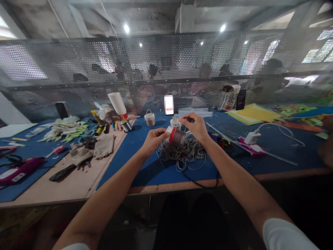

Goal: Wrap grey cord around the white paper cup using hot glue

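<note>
My left hand point(152, 140) is closed round a small spool point(176, 135) with a red rim, wound with grey cord. My right hand point(194, 125) hovers just above and to the right of the spool, its fingers pinched on the thin cord leading off it. Under both hands a loose tangle of grey cord point(182, 154) lies on the blue mat point(145, 166). A small white cup-like piece point(175, 122) stands just behind the spool.
Pliers and cutters point(100, 129), work gloves point(91, 150), a stack of paper cups point(118, 104), a small white basket point(150, 118) and a white charger with cable point(252, 137) lie about. A perforated metal screen point(166, 69) closes off the back; people sit behind it.
</note>
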Demonstrator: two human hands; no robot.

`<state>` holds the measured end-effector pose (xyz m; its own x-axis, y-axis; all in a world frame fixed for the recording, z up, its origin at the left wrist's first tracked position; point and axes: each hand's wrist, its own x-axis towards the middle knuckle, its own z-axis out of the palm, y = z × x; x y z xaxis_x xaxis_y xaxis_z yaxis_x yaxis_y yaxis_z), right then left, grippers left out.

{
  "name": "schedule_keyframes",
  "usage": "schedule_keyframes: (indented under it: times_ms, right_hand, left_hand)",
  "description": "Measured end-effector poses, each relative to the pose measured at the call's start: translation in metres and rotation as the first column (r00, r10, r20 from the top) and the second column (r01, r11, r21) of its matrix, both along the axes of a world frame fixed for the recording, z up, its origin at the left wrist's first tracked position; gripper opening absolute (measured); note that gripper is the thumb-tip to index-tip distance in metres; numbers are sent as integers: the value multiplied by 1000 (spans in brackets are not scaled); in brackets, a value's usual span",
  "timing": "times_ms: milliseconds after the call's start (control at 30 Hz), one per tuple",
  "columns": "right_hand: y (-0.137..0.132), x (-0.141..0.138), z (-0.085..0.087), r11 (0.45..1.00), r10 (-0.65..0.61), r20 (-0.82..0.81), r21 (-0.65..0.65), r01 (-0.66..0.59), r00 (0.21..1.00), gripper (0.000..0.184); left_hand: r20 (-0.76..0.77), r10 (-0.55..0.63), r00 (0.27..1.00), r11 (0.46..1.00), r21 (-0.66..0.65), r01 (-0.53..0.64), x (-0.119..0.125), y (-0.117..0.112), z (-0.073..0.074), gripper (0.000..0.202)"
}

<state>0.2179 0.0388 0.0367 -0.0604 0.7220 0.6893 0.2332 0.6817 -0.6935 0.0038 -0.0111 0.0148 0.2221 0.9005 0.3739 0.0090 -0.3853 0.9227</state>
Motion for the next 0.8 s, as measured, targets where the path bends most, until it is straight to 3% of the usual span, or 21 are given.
schedule_keyframes:
  times_ms: [800]
  right_hand:
    - [3, 4, -9, 980, 49, -55, -190, -59, 997, 23]
  left_hand:
    - [-33, -12, 999, 999, 37, 13, -1, -2, 2, 23]
